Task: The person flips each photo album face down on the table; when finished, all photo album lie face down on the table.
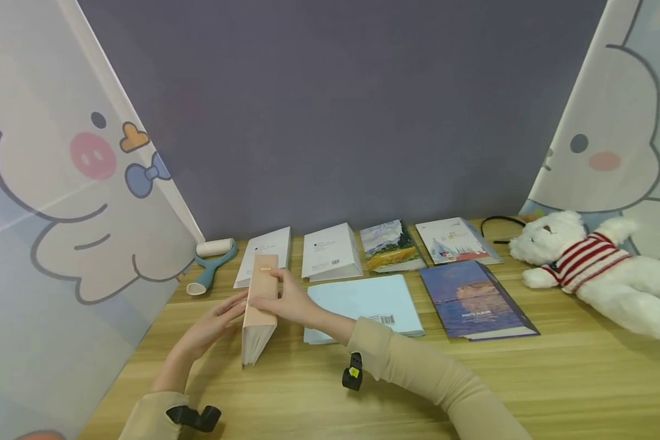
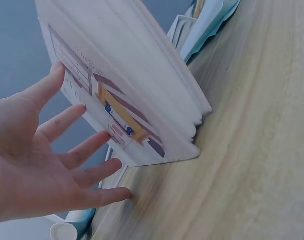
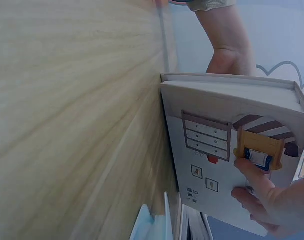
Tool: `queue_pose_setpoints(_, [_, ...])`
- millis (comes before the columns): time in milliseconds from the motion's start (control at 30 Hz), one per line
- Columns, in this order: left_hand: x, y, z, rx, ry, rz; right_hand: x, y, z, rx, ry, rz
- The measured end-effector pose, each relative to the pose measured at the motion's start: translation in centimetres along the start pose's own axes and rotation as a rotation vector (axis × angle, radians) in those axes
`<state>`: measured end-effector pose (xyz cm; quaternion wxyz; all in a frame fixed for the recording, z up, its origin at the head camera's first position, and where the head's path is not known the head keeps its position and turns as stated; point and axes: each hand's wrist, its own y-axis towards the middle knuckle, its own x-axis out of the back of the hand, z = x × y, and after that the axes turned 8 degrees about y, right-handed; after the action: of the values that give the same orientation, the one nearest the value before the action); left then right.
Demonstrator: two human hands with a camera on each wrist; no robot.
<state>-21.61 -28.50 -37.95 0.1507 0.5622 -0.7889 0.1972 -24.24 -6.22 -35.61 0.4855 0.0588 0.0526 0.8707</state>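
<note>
A thick album with a peach spine stands upright on the wooden table, spine up and pages hanging slightly fanned below. My right hand grips it near the spine from the right; in the right wrist view, fingertips press on its cover, printed with a drawer chest and a bed. On the other side, my left hand has its fingers spread. The left wrist view shows those fingertips against the opposite cover. Just right of the album lies a light blue album, partly behind my right forearm.
Behind stand two white albums, a landscape-painting album and an illustrated one. A purple album lies front right. The lint roller is far left; a teddy bear and black band are right.
</note>
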Motion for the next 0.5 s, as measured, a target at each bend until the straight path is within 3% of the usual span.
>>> queue_pose_setpoints(200, [0.0,0.1,0.3,0.003,0.032,-0.005,0.3,-0.1,-0.5,-0.020,0.005,-0.007])
queue_pose_setpoints(333, [0.1,0.0,0.4,0.031,0.066,-0.032,0.4,0.0,-1.0,-0.047,-0.102,-0.038])
queue_pose_setpoints(500, [0.1,-0.1,0.1,0.127,0.181,-0.075,0.6,0.1,-1.6,-0.096,-0.238,-0.053])
